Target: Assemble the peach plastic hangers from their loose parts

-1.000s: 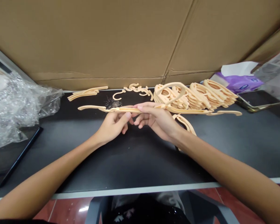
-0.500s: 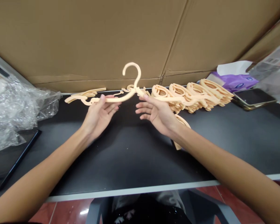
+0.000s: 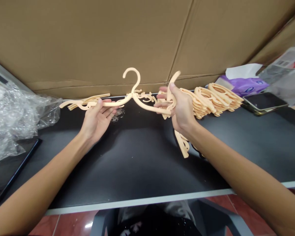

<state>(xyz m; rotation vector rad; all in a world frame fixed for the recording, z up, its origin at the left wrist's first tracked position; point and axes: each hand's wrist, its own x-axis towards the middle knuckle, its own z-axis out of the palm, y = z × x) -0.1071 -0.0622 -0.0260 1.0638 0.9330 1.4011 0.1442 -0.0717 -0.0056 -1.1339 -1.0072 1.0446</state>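
A pale peach plastic folding hanger (image 3: 151, 108) is held up over the black table, its hook pointing upward. My left hand (image 3: 96, 119) pinches the hanger's left arm between thumb and fingers. My right hand (image 3: 183, 106) is closed around the right arm, whose end piece bends upward beside the thumb. Behind the left hand lie a few loose peach hanger pieces (image 3: 102, 96). Small curved peach parts (image 3: 147, 96) lie behind the held hanger. Under my right wrist are more peach hanger parts (image 3: 182, 146), partly covered.
Stacked peach hangers (image 3: 223, 95) lie in a row at the back right. Beyond them are a purple tissue pack (image 3: 245, 84) and a phone (image 3: 265, 101). Crumpled clear plastic (image 3: 17, 114) covers a dark tablet-like slab (image 3: 12, 177) at left. Cardboard (image 3: 100, 42) stands along the back.
My right hand has moved right and outward along the hanger's right arm, whose end now bends up. The hanger's hook has shifted slightly left; my left hand keeps its hold.
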